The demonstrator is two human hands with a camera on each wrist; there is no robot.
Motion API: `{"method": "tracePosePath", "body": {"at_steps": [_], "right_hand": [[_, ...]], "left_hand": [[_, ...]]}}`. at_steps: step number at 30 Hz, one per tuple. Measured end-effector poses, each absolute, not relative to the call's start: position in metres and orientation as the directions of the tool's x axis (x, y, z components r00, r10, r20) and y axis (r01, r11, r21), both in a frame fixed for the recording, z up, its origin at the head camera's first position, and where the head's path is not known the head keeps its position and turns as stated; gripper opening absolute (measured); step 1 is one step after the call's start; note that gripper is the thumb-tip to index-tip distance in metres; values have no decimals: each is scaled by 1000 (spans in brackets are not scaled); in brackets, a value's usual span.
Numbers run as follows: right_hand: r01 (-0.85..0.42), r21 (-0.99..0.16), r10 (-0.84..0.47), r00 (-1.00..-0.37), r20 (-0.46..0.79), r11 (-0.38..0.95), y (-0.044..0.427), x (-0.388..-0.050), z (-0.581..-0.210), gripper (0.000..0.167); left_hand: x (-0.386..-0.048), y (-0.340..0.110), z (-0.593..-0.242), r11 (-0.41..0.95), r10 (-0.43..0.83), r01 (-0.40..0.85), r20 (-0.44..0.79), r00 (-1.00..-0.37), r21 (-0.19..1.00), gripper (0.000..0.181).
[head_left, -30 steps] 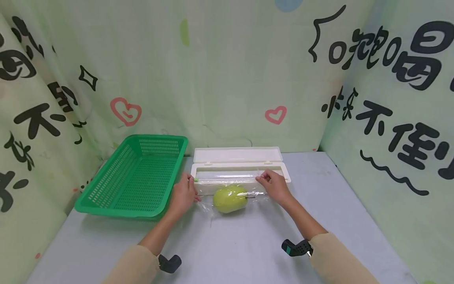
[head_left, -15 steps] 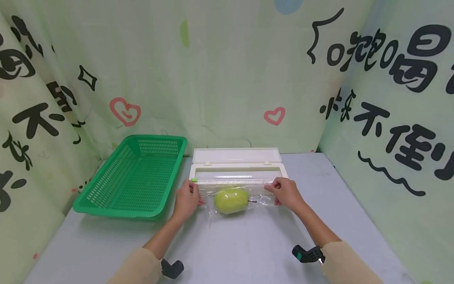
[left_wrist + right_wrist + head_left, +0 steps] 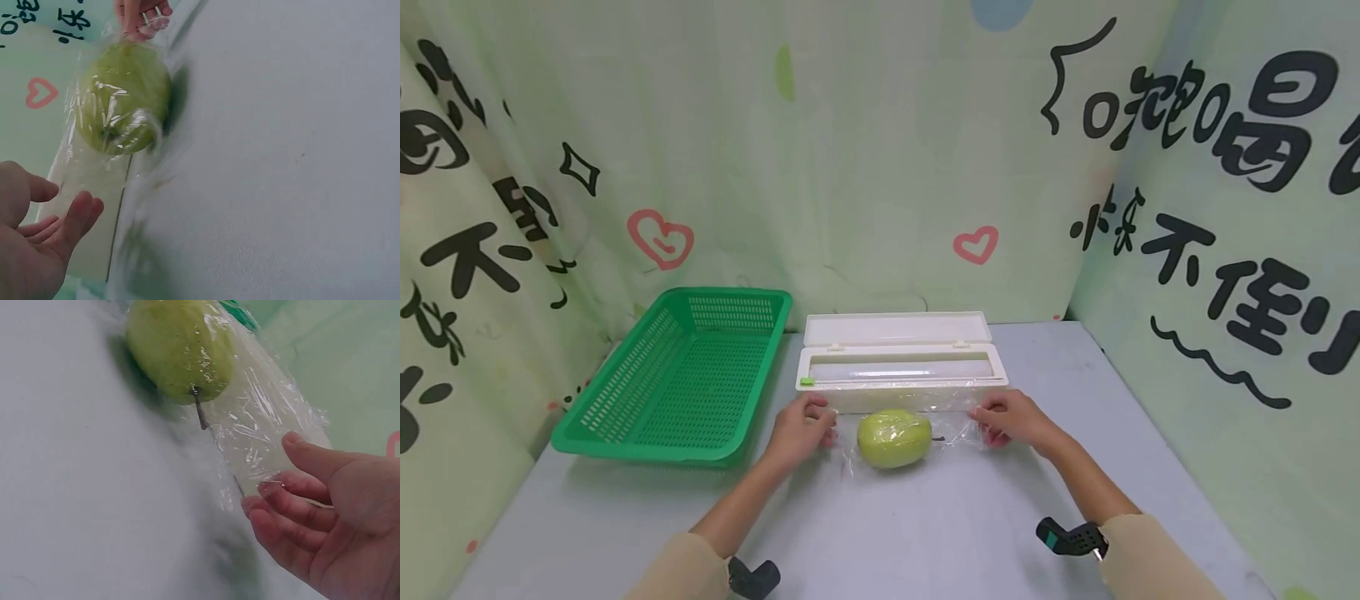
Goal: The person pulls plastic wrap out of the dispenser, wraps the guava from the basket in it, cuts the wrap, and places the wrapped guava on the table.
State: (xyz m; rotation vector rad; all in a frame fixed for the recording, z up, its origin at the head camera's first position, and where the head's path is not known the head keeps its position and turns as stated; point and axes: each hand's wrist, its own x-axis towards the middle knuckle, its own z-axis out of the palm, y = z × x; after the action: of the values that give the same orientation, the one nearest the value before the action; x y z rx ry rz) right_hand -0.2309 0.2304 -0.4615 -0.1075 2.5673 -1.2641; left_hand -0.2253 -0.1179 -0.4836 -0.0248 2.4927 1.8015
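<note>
A green pear (image 3: 893,438) lies on its side, clear film (image 3: 256,434) over it, its stem pointing right. Behind it stands a white film dispenser (image 3: 904,401) with its lid raised. The left hand (image 3: 800,431) is at the film's left side; in the left wrist view a gap shows between the thumb and fingers of this hand (image 3: 47,231), and whether they touch film is unclear. At the film's right side, the right hand (image 3: 1015,419) has bent fingers touching the film, while in the right wrist view its thumb (image 3: 306,453) stands apart from them.
A green perforated basket (image 3: 647,454) sits on the table (image 3: 880,533) to the left of the dispenser. Printed curtains (image 3: 865,167) hang behind the table and along both sides. The dispenser's small green slider (image 3: 807,382) is at its left end.
The right hand has moved right and down, away from the dispenser's front. The pear lies slightly nearer the person, and the film's back edge has dropped lower. The left hand has shifted slightly.
</note>
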Motion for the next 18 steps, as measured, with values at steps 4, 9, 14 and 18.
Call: {"method": "tracePosePath", "body": {"at_steps": [4, 9, 14, 18], "right_hand": [[19, -823, -264, -943, -203, 568, 235, -231, -458, 25], [-1, -842, -289, -939, -185, 540, 236, -231, -453, 24], [-31, -836, -332, -925, -183, 548, 238, -229, -449, 27], [-146, -817, -424, -897, -128, 557, 242, -224, -444, 40]], "left_hand": [[-213, -116, -470, 547, 73, 228, 225, -972, 805, 26], [-188, -100, -452, 586, 420, 622, 463, -781, 519, 35], [-181, -89, -450, 575, 581, 662, 329, -744, 480, 32], [-184, -90, -451, 574, 564, 617, 287, -774, 538, 11]]}}
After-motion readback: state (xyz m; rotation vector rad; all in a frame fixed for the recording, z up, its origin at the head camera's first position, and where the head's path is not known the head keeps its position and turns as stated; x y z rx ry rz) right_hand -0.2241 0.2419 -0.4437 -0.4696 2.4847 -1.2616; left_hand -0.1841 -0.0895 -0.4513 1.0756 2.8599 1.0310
